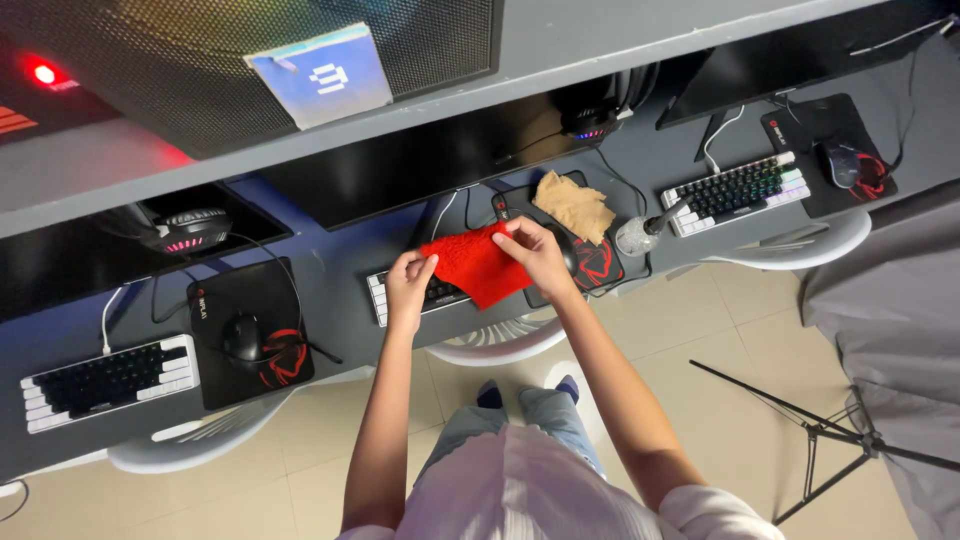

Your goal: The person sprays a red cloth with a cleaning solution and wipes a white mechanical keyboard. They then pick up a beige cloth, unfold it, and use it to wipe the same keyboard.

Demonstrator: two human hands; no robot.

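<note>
A red cloth [478, 264] is stretched between both of my hands, above a small white-edged keyboard [378, 296] on the dark desk. My left hand [408, 283] pinches the cloth's left corner. My right hand [537, 256] grips its upper right edge, over a black mouse pad [604, 262] with a red emblem. A crumpled tan cloth [573, 205] lies just beyond my right hand. A clear spray bottle [640, 232] lies on its side to the right of the pad.
The long dark desk [335, 290] holds two more stations: a keyboard [108, 380] with mouse [243, 340] at left, a keyboard [738, 190] with mouse [842, 163] at right. White chairs [500, 340] are tucked under. A tripod [830, 430] and grey drape [890, 320] stand at right.
</note>
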